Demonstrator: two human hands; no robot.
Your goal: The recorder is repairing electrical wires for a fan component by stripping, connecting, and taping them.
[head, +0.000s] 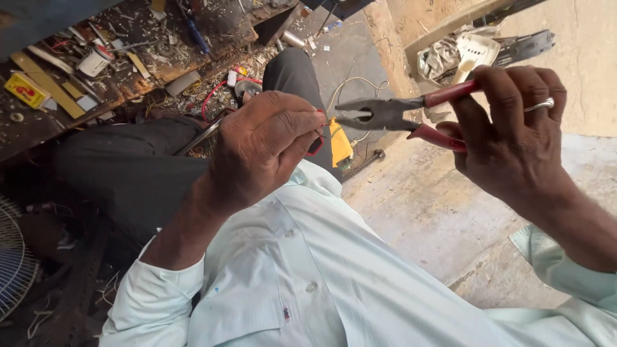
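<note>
My right hand (514, 138) is wrapped around the red handles of a pair of pliers (392, 114), fingers curled over the upper handle and the thumb side pressing the lower one, with a silver ring (541, 105) on one finger. The grey jaws stand slightly apart and point toward my left hand, their tips just beside it. My left hand (267, 144) is closed in a pinch, knuckles toward me, holding something small and red (316, 145) that I can only partly see below the fingers; a thin bit of wire (329, 121) seems to run from its fingertips to the plier tips, though it is too fine for me to be sure.

Below both hands lies my pale blue buttoned shirt (308, 270), sleeves reaching up to each wrist. Beyond the left hand my dark trouser leg (148, 173) stretches away, and past its knee a small yellow piece (339, 142) lies on the ground near a loose pale wire (360, 83). Under the right hand is bare concrete floor (437, 212).

Farther out, left of the left hand, a cluttered wooden board (128, 77) carries scraps, a yellow box (26, 90), a small white and red can (95, 61) and a blue-handled tool (196, 35). A fan grille (13, 263) shows at the lower left edge. Above the right hand sits a heap of white and grey parts (463, 54).
</note>
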